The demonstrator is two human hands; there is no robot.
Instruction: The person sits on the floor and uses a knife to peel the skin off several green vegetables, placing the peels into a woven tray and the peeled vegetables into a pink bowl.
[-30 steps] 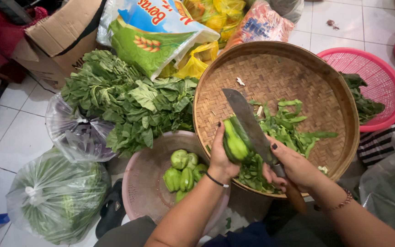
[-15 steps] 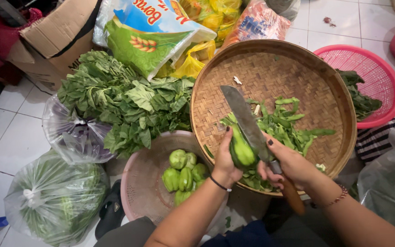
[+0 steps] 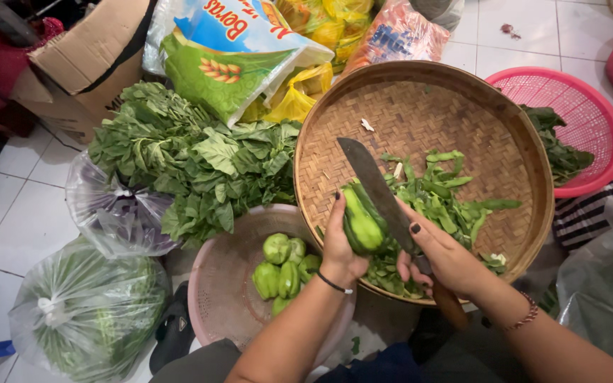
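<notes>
White tile floor; left hand (image 3: 340, 245) grip closed on green chayote (image 3: 361, 223), right hand (image 3: 443, 255) clasping knife (image 3: 377, 193), handle mostly hidden.

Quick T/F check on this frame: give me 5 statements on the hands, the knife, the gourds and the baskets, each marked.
1. The left hand holds a green ridged gourd over the round woven bamboo tray. True.
2. The right hand grips a pair of scissors. False: it grips a long dark-bladed knife with the blade against the gourd.
3. The pink plastic basin holds several whole green gourds. True.
4. The cut green peelings lie on the white tiled floor. False: they lie in the woven tray.
5. The pink mesh basket sits left of the tray. False: it sits right of the tray.
</notes>
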